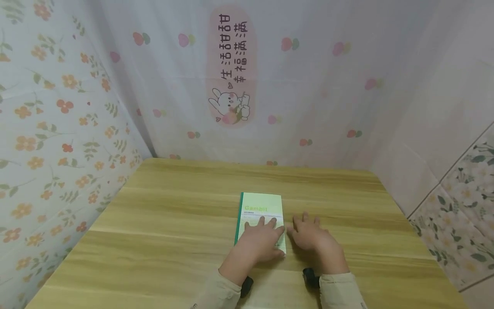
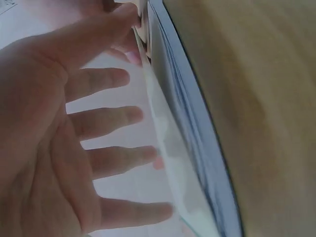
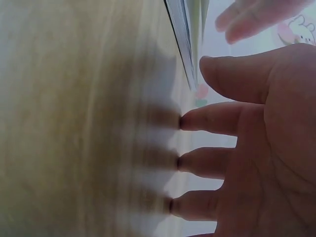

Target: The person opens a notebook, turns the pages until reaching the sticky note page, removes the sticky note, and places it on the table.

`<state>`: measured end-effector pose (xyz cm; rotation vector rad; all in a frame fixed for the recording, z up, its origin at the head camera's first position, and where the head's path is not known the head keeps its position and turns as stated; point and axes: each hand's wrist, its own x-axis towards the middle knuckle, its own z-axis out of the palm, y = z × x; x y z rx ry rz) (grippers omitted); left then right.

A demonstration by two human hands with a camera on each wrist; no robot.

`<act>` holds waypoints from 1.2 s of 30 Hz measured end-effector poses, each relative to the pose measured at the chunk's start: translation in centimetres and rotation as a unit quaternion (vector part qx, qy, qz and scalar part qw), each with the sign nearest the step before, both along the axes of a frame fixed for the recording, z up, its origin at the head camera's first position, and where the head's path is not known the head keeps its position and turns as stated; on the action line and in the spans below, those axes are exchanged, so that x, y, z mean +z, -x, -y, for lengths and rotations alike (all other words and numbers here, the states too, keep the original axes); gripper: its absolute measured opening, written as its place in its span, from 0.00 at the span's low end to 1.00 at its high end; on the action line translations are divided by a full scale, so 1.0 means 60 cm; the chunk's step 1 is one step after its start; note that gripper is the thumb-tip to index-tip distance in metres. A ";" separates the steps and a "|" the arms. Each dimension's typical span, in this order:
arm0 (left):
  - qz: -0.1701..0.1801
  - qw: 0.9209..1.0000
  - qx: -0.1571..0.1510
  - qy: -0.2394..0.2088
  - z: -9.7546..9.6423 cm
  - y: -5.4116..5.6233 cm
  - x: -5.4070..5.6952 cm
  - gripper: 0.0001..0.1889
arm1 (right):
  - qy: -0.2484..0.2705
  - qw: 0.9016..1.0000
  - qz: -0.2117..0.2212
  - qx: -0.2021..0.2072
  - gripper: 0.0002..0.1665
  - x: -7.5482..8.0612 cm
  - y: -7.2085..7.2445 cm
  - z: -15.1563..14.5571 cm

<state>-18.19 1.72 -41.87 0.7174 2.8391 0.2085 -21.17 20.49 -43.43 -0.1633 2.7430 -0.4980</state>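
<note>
A pale green notebook [image 1: 262,201] with a dark green spine along its left side lies closed on the table. Over its lower half spreads my left hand [image 1: 259,240], fingers straight and fingertips at the cover. The left wrist view shows the thumb [image 2: 106,32] by the notebook's edge, where the cover [image 2: 170,148] stands slightly off the pages [image 2: 190,128]. My right hand [image 1: 311,237] is just right of the notebook, with fingertips resting on the tabletop and nothing held. Its thumb [image 3: 232,74] points toward the notebook's corner in the right wrist view.
The wood-grain table [image 1: 173,214] extends around the notebook on all sides. Behind it hangs a white curtain [image 1: 308,94] with fruit prints and a rabbit drawing. Floral cloth [image 1: 58,128] covers the left side. Black wrist devices [image 1: 310,278] sit under both wrists.
</note>
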 end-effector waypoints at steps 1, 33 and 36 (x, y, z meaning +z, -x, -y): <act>0.001 1.000 -0.005 0.001 -0.001 0.000 0.000 0.36 | 0.001 1.000 0.003 0.001 0.37 0.001 0.000 0.001; -0.121 0.981 0.147 0.022 0.215 -0.022 0.046 0.14 | -0.089 0.995 -0.030 0.036 0.38 0.015 0.020 0.039; -0.055 0.986 0.158 0.013 0.203 -0.004 0.030 0.11 | -0.095 0.994 -0.030 0.044 0.36 0.020 0.018 0.040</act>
